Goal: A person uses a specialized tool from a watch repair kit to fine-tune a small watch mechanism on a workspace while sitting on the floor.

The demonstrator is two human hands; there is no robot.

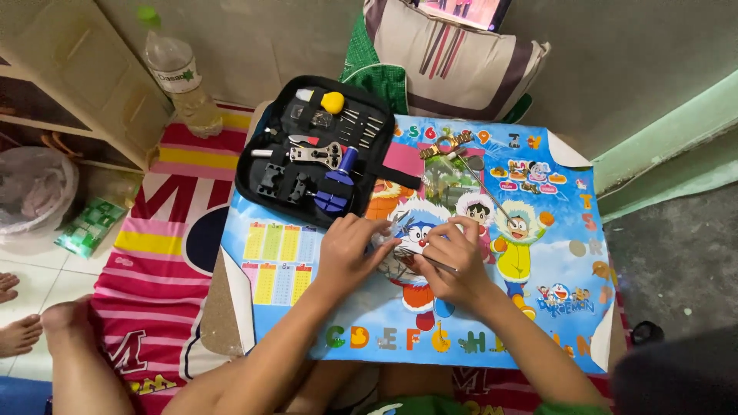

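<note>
Pinching a small metal piece steady with left hand, right hand gripping thin tweezers against it for fine work; open tool kit just beyond left hand

Bare forearms, bare knees — green clothing below.

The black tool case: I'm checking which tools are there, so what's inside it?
The open black tool case holds a yellow-headed tool, a blue holder, a metal wrench and a row of thin pins. Smaller pieces are too small to identify.
</note>
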